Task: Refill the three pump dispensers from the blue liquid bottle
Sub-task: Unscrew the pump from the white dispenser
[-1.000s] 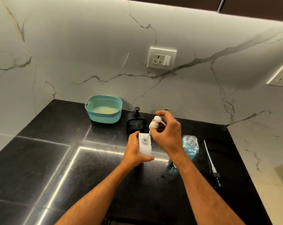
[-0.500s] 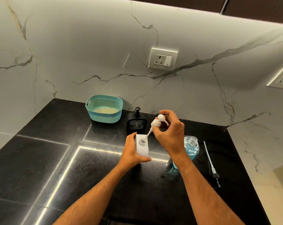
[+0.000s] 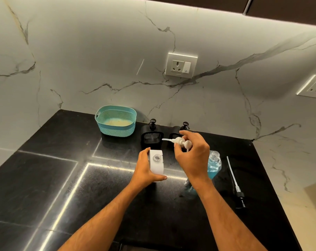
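- The left hand (image 3: 147, 169) is wrapped round the white dispenser (image 3: 156, 164), thumb on the near side, fingers on the far side — a grip that looks meant to keep the light box from tipping or sliding on the dark desk (image 3: 45, 178) while its neck stands uncapped
- The right hand (image 3: 191, 156) pinches the white pump head (image 3: 179, 141) in its fingertips, with the dip tube pointing left and held clear of the dispenser's mouth; holding it aloft probably keeps the wet tube off the desk
- The blue liquid bottle (image 3: 214, 166) stands upright just right of that hand, partly hidden by the wrist, its neck open and liquid showing in the lower part — close by, so the pour should need only a short reach
- Its black pump (image 3: 235, 182) lies flat on the desk further right, out of the way
- Two black dispensers (image 3: 152, 135) wait at the back by the wall with pumps fitted, so these seem yet to be opened; whether they are already filled cannot be told
- A teal basket (image 3: 115, 121) sits to their left, taking no part
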Tool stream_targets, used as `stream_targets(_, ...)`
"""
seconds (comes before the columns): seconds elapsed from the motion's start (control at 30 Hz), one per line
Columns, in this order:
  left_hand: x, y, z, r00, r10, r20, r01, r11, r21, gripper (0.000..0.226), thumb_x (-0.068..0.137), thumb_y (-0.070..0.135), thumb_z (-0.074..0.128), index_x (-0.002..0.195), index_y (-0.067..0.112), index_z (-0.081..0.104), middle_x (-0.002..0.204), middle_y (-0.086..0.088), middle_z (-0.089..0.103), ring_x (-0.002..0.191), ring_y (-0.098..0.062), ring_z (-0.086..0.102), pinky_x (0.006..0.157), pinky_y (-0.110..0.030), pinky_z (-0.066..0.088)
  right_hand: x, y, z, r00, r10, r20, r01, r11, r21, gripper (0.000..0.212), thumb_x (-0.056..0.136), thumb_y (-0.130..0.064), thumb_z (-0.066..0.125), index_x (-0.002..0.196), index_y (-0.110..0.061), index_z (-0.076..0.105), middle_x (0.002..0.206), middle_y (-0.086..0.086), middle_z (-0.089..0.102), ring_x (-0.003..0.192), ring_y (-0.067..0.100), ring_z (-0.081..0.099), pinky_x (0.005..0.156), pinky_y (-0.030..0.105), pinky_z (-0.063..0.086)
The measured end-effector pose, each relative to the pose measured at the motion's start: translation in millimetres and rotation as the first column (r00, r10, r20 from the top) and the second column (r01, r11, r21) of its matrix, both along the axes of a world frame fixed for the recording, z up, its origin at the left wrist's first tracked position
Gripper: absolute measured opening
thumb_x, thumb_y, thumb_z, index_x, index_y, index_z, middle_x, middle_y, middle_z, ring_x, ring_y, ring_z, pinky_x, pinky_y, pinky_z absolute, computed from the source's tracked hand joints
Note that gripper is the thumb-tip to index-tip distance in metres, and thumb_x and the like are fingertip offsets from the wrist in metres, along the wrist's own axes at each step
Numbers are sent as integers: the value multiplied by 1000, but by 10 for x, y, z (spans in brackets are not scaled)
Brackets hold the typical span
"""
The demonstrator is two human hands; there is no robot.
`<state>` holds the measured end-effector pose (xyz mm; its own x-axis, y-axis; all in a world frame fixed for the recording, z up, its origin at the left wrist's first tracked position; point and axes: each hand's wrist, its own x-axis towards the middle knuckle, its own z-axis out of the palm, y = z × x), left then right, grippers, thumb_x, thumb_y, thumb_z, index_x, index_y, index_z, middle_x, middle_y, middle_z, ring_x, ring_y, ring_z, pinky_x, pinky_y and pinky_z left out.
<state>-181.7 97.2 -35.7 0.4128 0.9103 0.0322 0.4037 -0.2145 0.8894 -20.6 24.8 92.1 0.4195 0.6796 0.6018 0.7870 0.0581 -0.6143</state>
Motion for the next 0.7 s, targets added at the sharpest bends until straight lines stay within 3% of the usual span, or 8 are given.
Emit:
stream_targets(0.17, -19, -42, -4, 1000, -19, 7, 19, 1000, -8, 138, 47, 45, 103, 157, 22, 24, 151, 9, 33, 137, -13, 42, 113, -41, 48, 25, -122, -314, 995, -102, 3, 101, 991, -89, 19, 79, -17, 83, 96, -14, 75, 92, -1, 66, 75, 6, 60, 65, 5, 42)
stream_targets(0.27, -51, -56, -30, 1000, -26, 12, 26, 1000, -13, 138, 44, 48, 101, 156, 21, 24, 148, 9, 34, 135, -12, 42, 112, -41, 49, 16, -201, -579, 988, -153, -15, 149, 974, -172, 14, 77, -15, 81, 86, -17, 70, 86, -4, 61, 69, 7, 55, 62, 19, 45)
stream_targets(0.43, -110, -77, -71, 1000, -28, -6, 28, 1000, -12, 141, 39, 61, 94, 155, 19, 27, 149, 6, 35, 134, -11, 42, 113, -39, 47, -68, -351, -963, 971, -228, -77, 192, 926, -324, 27, 72, -11, 81, 74, -18, 55, 73, -6, 53, 61, 13, 48, 64, 29, 34)
stream_targets(0.7, -153, -95, -130, 999, -31, -14, 30, 999, -17, 136, 41, 53, 100, 153, 20, 29, 146, 7, 36, 132, -12, 43, 112, -40, 47, -115, -507, -1259, 961, -254, -107, 171, 854, -490, 28, 78, -18, 78, 75, -20, 50, 71, -5, 53, 63, 9, 48, 51, 12, 28)
